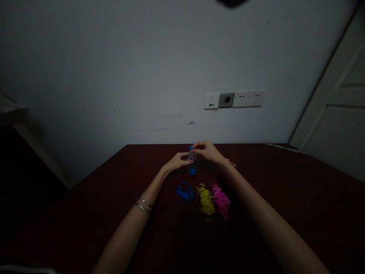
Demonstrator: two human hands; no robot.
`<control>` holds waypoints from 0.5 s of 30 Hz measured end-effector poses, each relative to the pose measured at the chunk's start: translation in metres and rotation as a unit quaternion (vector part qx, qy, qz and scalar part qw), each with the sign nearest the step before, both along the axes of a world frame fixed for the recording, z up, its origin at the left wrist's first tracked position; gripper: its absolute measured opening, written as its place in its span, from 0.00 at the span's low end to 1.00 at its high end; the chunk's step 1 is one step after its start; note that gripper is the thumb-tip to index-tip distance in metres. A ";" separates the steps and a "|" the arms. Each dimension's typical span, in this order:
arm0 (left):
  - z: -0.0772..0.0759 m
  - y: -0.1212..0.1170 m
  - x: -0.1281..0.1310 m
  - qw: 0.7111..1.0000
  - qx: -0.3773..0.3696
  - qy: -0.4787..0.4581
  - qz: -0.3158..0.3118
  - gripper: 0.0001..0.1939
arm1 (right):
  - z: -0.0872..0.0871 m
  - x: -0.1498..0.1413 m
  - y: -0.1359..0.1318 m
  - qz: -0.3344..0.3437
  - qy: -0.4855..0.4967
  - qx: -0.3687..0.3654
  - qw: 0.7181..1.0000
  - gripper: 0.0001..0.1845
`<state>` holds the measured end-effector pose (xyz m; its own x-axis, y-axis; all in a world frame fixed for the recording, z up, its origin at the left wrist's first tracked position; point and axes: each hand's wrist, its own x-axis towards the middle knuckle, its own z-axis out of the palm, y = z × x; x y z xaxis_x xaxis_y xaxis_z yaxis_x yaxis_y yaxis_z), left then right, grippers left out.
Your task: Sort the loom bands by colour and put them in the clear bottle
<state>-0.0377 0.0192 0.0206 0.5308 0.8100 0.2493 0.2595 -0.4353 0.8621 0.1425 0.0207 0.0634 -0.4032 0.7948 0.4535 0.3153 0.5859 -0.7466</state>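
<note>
A small clear bottle stands upright on the dark red table, with blue pieces at its bottom. My left hand grips it near the neck, thumb in front. Above the bottle's mouth, my right hand pinches a few small blue bands between thumb and fingers. Nearer to me lie three loose piles: blue bands, yellow bands and pink bands. The dim light hides their exact shape.
Behind the right wrist lies a pink and white item, partly hidden. The table meets a pale wall with a row of sockets. A door stands at the right, and a dark piece of furniture at the left.
</note>
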 end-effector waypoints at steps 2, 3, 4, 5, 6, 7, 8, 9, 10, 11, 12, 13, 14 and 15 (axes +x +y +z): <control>0.002 -0.001 0.000 1.000 0.002 0.002 -0.003 0.20 | 0.000 0.001 0.000 -0.004 -0.004 0.002 1.000 0.16; 0.002 -0.002 0.000 1.000 0.003 0.003 -0.004 0.20 | 0.000 0.001 0.000 -0.005 -0.007 0.003 1.000 0.16; 0.002 -0.002 0.000 1.000 0.004 0.003 -0.005 0.20 | 0.000 0.002 0.000 -0.005 -0.010 0.003 1.000 0.16; 0.002 -0.001 0.000 1.000 0.006 0.001 -0.006 0.20 | 0.000 0.002 0.000 -0.003 -0.012 0.003 1.000 0.16; 0.001 -0.001 0.000 1.000 0.007 -0.001 -0.008 0.20 | 0.000 0.002 0.000 0.000 -0.014 0.003 1.000 0.16; 0.001 0.000 0.000 1.000 0.006 -0.005 -0.010 0.20 | 0.000 0.002 0.000 0.002 -0.016 0.004 1.000 0.16; 0.000 0.001 0.000 1.000 0.005 -0.009 -0.012 0.20 | 0.000 0.003 0.000 0.002 -0.017 0.004 1.000 0.16; -0.001 0.001 0.000 1.000 0.003 -0.011 -0.014 0.20 | 0.000 0.003 0.000 0.002 -0.018 0.005 1.000 0.15; -0.001 0.002 0.000 1.000 0.000 -0.012 -0.014 0.21 | 0.000 0.003 0.000 0.001 -0.020 0.005 1.000 0.15; -0.002 0.002 0.000 1.000 -0.004 -0.011 -0.013 0.21 | 0.000 0.003 0.000 0.000 -0.023 0.006 1.000 0.15; -0.002 0.002 0.000 1.000 -0.008 -0.009 -0.010 0.21 | 0.000 0.003 0.000 -0.001 -0.026 0.006 1.000 0.16; -0.002 0.002 0.000 1.000 -0.012 -0.009 -0.008 0.21 | 0.000 0.003 0.001 -0.002 -0.029 0.006 1.000 0.16; -0.002 0.002 0.000 1.000 -0.016 -0.009 -0.005 0.21 | 0.000 0.003 0.001 -0.002 -0.031 0.007 1.000 0.16; -0.002 0.001 0.000 1.000 -0.019 -0.011 -0.004 0.21 | 0.000 0.003 0.001 -0.002 -0.033 0.007 0.999 0.16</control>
